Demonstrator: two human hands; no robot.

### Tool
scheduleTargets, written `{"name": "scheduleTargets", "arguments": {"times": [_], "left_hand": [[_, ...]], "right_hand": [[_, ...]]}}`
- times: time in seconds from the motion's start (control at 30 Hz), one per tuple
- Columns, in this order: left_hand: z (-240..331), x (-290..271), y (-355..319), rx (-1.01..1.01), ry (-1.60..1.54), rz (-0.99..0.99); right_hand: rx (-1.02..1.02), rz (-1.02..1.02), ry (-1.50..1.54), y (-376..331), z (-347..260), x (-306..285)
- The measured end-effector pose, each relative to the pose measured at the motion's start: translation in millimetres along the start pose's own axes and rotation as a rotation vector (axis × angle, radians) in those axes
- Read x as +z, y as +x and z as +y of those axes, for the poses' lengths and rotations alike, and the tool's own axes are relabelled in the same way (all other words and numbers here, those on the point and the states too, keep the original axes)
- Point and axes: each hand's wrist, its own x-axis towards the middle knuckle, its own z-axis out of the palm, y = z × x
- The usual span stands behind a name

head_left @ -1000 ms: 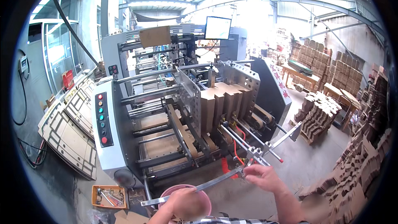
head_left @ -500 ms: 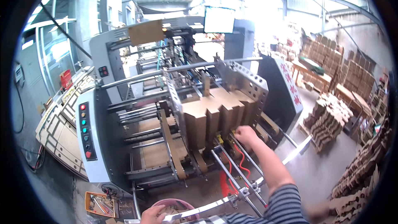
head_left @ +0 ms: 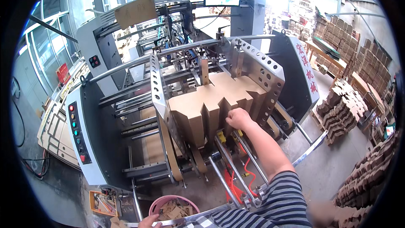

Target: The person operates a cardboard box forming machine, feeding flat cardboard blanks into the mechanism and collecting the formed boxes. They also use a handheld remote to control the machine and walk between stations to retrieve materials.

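A single head-worn fisheye view looks forward and down, close over the machine (head_left: pixel 177 114), with the person's forearms entering from the lower edge.

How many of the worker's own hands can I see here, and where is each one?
2. The right hand presses against the stack of cardboard blanks in the machine. The left hand is at the bottom edge, beside the pink tub, partly cut off.

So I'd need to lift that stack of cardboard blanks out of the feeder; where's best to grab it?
Probably by the near, notched edge of the stack of cardboard blanks, from the operator's side, where the right hand already rests. The perforated metal side guides wall in the left and right sides, and the far end runs into the machine. The blanks lean on edge, so clamp several together.
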Motion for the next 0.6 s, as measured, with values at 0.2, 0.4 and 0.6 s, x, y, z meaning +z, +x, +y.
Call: {"name": "scheduleTargets", "arguments": {"times": [0.2,0.4,0.6], "left_hand": [[-3,11,34,0.181,0.149,0.024],[3,13,27,0.127,0.139,-0.013],[19,3,52,0.196,0.115,-0.081]], "right_hand": [[0.093,-0.021,-0.040,19,24,-31],[0.006,-0.086,0.080,12,-25,-61],[-0.227,0.068,0.100,76,-74,-53]]}}
